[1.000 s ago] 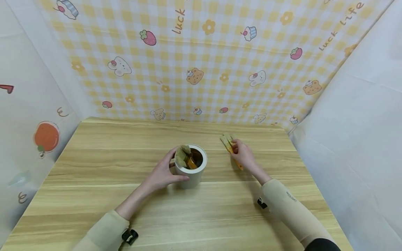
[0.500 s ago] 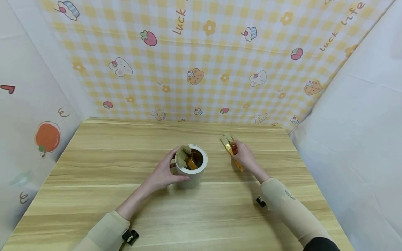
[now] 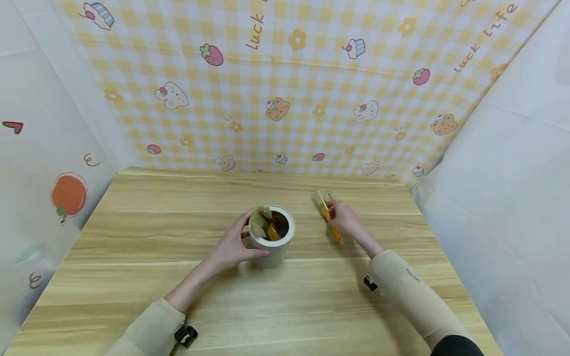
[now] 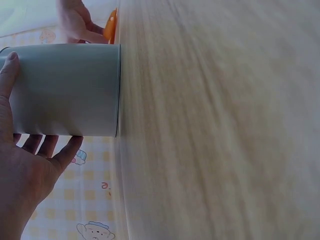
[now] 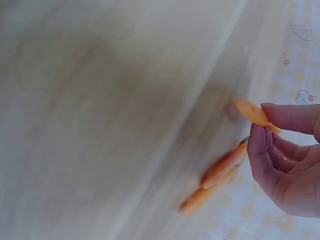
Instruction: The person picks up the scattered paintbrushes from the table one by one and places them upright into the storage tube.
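- Table (image 3: 133, 277) of pale wood carries everything here, with one white cylindrical cup (image 3: 271, 244) standing upright near its middle and brushes lying well to the cup's right.
- Left hand (image 3: 229, 247) wraps the cup's side, thumb on one flank and fingers curled round the other, as the left wrist view shows; that steadying hold looks worth keeping so the cup does not tip when a handle goes in.
- Right hand (image 3: 346, 221) is curled, thumb and fingertips pinching the orange handle of one brush (image 3: 328, 210) and raising it off the wood.
- Done well, I judge, this lift means taking only that one brush, gripping mid-handle, clearing the others before swinging toward the cup, and entering handle-first so the bristles stay up.
- Brushes: one stands in the cup (image 3: 262, 223), bristles up and leaning against the rim. The right wrist view shows one handle (image 5: 256, 114) in the fingers and two more (image 5: 216, 182) lying on the table just beside it. That makes three outside the cup and four in all, as far as the blur allows.
- Cups: one. Hands: two.
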The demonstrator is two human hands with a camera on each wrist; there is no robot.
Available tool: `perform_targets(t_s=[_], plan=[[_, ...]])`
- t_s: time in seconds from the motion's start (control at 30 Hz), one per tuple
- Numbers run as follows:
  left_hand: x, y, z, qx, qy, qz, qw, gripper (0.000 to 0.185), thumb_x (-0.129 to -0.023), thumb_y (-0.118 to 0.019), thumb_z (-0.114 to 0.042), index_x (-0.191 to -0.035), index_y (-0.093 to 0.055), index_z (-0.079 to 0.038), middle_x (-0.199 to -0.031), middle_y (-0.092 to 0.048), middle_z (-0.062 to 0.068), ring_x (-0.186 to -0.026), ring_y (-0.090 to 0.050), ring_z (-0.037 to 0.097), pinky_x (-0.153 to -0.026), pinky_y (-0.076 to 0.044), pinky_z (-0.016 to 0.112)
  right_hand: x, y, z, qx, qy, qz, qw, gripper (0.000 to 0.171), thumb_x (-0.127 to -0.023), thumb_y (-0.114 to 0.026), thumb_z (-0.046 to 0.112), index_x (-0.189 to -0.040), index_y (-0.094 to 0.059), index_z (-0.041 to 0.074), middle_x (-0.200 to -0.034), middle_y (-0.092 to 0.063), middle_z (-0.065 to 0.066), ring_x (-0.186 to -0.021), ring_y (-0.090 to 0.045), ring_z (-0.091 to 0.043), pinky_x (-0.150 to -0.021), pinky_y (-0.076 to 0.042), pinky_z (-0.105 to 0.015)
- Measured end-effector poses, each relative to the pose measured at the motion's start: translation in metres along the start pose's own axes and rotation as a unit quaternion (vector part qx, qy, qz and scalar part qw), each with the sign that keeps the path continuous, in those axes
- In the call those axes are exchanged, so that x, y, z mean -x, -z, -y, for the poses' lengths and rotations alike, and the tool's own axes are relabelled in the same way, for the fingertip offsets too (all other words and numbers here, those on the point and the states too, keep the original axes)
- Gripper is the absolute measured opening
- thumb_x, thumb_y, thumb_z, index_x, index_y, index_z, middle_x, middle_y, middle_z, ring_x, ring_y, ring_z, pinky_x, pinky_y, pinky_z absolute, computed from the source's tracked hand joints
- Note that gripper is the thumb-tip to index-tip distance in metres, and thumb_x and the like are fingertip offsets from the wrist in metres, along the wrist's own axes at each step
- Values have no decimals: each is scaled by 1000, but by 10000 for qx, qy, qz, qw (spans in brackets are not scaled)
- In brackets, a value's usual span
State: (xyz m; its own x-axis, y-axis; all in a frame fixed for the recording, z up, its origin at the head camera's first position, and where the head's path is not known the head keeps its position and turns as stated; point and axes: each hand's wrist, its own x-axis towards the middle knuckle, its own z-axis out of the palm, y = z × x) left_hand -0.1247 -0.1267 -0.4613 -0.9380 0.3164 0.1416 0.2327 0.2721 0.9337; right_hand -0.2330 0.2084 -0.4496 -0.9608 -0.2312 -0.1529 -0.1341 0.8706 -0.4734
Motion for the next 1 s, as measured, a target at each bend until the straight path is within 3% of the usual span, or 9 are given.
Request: perform_targets(t_s=[0.27,0.43,0.63,0.8,1.0], plan=[[-1,-2,1,45,10,8,10000,108,-71,-96,-22,-159,-34,-22,-160,-43,9,-148,-42,37,-117,-45,59,7,20,16,-726,387,-252,9963,52,-90,-67,-2,-138,-47,-4,-106,-63,-21,-94,-63,-30,-75,-56,-36],[-1,-1,2,76,20,-6,10000,108,-71,-96,-20,-159,-34,-21,-160,-42,9,-148,-42,37,-117,-45,59,13,35,37,-1410,732,-406,9865,52,-93,-65,-2,-140,-44,-3,-103,-57,-15,-90,-60,-25,-69,-57,-26],[-1,0,1,38,46,10,10000,108,-71,-96,-22,-159,-34,-23,-160,-42,8,-148,-42,37,-117,-45,59,23,51,65,-1847,1051,-769,9741,45,-95,-65,3,-137,-47,2,-108,-57,-15,-94,-61,-26,-67,-61,-25],[-1,0,0,58,63,23,10000,108,-71,-96,-23,-159,-33,-24,-160,-42,8,-148,-42,37,-117,-45,59,35,59,89,-2262,1302,-1005,9601,42,-98,-64,5,-136,-47,4,-110,-54,-12,-95,-60,-21,-69,-63,-26],[-2,-1,1,34,1,18,10000,108,-71,-96,-23,-159,-34,-22,-160,-43,9,-148,-42,37,-117,-46,59,49,62,122,-3056,1654,-1179,9302,38,-97,-66,1,-131,-49,2,-105,-53,-10,-91,-59,-20,-70,-65,-27]])
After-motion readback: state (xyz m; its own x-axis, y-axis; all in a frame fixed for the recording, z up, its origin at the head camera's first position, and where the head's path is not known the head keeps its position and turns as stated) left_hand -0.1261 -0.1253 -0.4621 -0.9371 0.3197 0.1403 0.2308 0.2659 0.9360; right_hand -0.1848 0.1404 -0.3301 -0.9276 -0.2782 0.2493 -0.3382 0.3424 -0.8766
